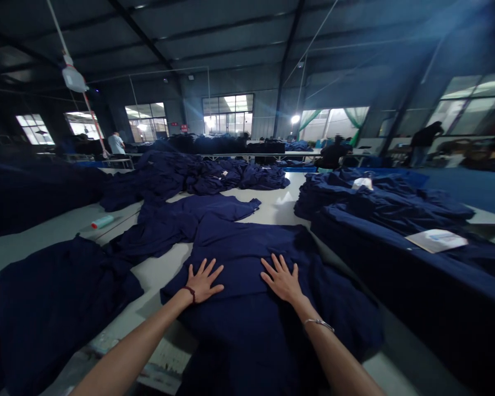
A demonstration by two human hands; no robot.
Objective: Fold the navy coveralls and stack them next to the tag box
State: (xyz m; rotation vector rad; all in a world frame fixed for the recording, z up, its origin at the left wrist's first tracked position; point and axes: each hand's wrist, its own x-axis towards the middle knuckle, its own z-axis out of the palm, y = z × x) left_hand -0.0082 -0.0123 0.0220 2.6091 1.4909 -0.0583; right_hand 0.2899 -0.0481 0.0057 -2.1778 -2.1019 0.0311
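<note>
Dim light makes the folds of the dark cloth hard to read, and the bottom edge of the frame cuts off the lower end of the navy garment (247, 324) under the hands, so its full cut cannot be made out.

At the far left, a heaped navy cloth pile (58, 313) lies on the pale worktop (160, 275), running off the frame's edge. Beyond it lies a pale teal cylinder (102, 221), too small to identify. A crumpled navy piece (165, 231) sprawls just above the garment, with more rumpled navy cloth (190, 176) farther up the worktop.

The garment lies spread but wrinkled at lower centre. The left hand (204, 280), with a dark cord bracelet (191, 293) at its wrist, presses flat on it, its grip open and fingers fanned. The right hand (281, 280) mirrors this, also open and palm down, with a thin metal bangle (319, 324) on the forearm. Both arms reach forward from the bottom of the frame.

To the right, a raised navy stack (388, 220) carries a sheet of paper (436, 240) and a white packet (363, 183). Small, dark figures of co-workers (334, 154) stand at the far upper right.
</note>
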